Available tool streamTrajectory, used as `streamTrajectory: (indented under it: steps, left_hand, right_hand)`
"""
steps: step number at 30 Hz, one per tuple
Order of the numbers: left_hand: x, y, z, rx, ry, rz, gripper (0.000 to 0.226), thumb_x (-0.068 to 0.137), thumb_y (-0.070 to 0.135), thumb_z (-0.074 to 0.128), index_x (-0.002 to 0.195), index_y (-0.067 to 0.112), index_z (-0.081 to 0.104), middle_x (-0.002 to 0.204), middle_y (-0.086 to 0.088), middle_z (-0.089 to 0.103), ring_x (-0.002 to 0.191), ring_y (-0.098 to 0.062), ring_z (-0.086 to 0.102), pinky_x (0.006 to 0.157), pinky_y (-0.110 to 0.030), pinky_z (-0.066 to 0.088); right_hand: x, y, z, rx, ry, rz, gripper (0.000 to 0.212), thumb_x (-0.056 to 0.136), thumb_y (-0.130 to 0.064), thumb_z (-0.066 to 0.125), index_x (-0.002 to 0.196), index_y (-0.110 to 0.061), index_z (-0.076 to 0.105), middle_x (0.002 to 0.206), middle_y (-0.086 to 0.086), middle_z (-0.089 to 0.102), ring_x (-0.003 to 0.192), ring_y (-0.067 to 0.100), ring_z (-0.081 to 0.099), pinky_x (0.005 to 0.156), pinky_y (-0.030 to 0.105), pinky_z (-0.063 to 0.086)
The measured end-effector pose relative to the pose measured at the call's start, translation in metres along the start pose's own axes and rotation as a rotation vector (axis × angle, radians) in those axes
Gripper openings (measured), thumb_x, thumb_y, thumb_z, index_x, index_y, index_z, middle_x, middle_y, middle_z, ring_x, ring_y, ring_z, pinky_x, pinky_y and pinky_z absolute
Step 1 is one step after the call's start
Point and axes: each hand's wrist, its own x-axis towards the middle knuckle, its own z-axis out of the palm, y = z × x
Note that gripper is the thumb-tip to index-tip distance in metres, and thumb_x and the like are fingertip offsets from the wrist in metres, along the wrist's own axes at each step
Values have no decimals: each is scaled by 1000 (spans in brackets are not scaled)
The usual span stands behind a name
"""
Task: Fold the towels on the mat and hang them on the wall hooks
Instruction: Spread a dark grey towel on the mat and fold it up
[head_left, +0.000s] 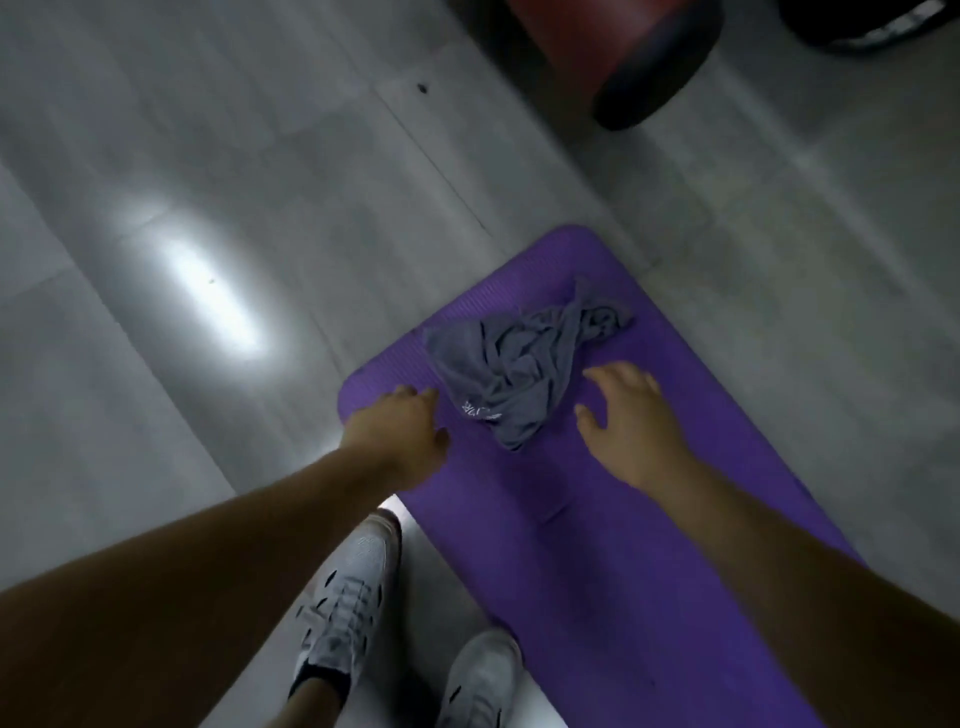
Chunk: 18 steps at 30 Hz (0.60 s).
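A crumpled grey towel (519, 364) with white lettering lies near the far end of a purple mat (597, 545) on the floor. My left hand (400, 431) reaches over the mat's left edge, its fingertips close to the towel's left side; whether they touch it I cannot tell. My right hand (628, 421) hovers over the mat just right of the towel, fingers spread and relaxed, holding nothing. No wall hooks are in view.
Grey tiled floor (208, 260) surrounds the mat. My two white sneakers (348, 608) stand on the floor at the mat's near left edge. A red and black object (639, 62) sits on the floor at the top, beyond the mat.
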Motion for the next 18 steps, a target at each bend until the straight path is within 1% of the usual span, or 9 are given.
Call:
streamTrajectory:
  steps: [3, 5, 8, 11, 12, 13, 15, 16, 18]
  left_hand:
    - [72, 11, 28, -72, -12, 66, 56, 95, 53, 46, 142, 23, 41, 137, -9, 48, 124, -34, 50, 95, -47, 49]
    - [114, 20, 44, -101, -84, 91, 68, 92, 65, 46, 146, 25, 35, 145, -10, 40, 132, -35, 43, 99, -52, 46]
    - [156, 33, 63, -134, -197, 118, 93, 84, 79, 45, 157, 32, 12, 157, -9, 27, 144, -37, 28, 110, -56, 36]
    - [177, 46, 76, -249, -172, 99, 97, 82, 80, 50, 158, 38, 6, 159, -8, 22, 146, -37, 21, 115, -54, 33]
    - [182, 49, 78, -323, -149, 78, 97, 81, 78, 53, 158, 39, 7, 158, -7, 21, 146, -36, 21, 115, -53, 32]
    - [187, 50, 81, -402, -123, 57, 96, 81, 77, 55, 157, 40, 10, 157, -7, 22, 146, -35, 22, 115, -52, 32]
    - [195, 51, 86, -503, -65, 31, 87, 80, 75, 58, 152, 40, 26, 151, -7, 31, 141, -33, 31, 114, -51, 37]
    - [197, 51, 88, -525, -44, 34, 77, 80, 72, 60, 144, 36, 39, 144, -8, 40, 135, -31, 39, 110, -50, 41]
    - [196, 51, 90, -583, -21, 71, 46, 87, 57, 64, 120, 25, 58, 121, -6, 62, 116, -25, 57, 98, -46, 52]
  right_hand:
    - [60, 24, 34, 38, 49, 74, 53, 96, -37, 57, 143, -14, 48, 142, 10, 46, 129, 33, 41, 109, 43, 37]
    - [98, 36, 52, 75, 76, 117, 56, 97, -43, 55, 145, -16, 46, 146, 9, 41, 134, 33, 36, 110, 43, 35]
    - [139, 50, 69, 108, 80, 158, 64, 96, -55, 50, 151, -23, 39, 160, 9, 22, 145, 32, 19, 117, 44, 23]
    - [166, 59, 80, 180, 55, 186, 66, 94, -62, 50, 150, -29, 38, 165, 8, 3, 151, 30, 3, 121, 43, 11]
    - [174, 62, 84, 199, 47, 184, 62, 93, -63, 50, 145, -29, 44, 165, 9, 7, 150, 30, 6, 120, 43, 14]
    - [181, 63, 88, 212, 45, 183, 57, 91, -65, 51, 135, -28, 51, 161, 10, 19, 147, 31, 16, 117, 44, 22]
    - [193, 65, 94, 216, 57, 187, 48, 88, -65, 56, 109, -22, 56, 133, 10, 46, 126, 28, 42, 98, 40, 43]
    - [194, 66, 96, 221, 73, 192, 45, 88, -62, 60, 101, -20, 54, 119, 8, 50, 113, 24, 49, 87, 36, 46]
    - [189, 67, 97, 275, 115, 191, 39, 89, -52, 66, 93, -15, 54, 102, 3, 55, 93, 19, 54, 70, 31, 44]
